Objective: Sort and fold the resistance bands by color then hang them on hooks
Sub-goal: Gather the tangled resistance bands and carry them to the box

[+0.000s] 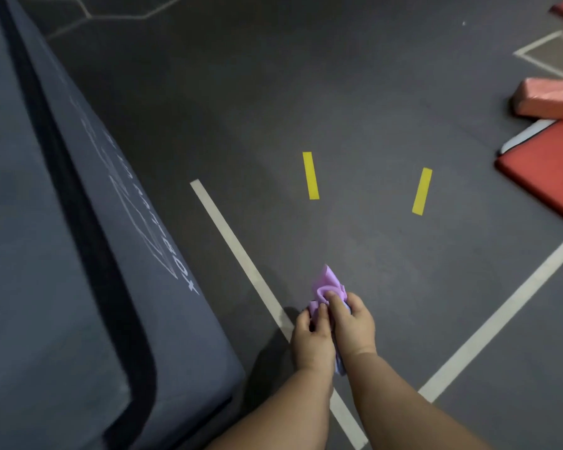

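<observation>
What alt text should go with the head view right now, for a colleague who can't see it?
The left hand and right hand together hold a bunched purple resistance band above a dark gym floor marked with white lines and two yellow tape strips. A large dark padded block fills the left side; red mats lie at the right edge.

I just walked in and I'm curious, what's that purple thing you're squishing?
A person is holding a crumpled purple band in both hands, the left hand and the right hand gripping it together above the dark floor. It is bunched up, not neatly folded yet. A big grey block sits to the left and red mats lie to the right. No hooks are in view.
</observation>
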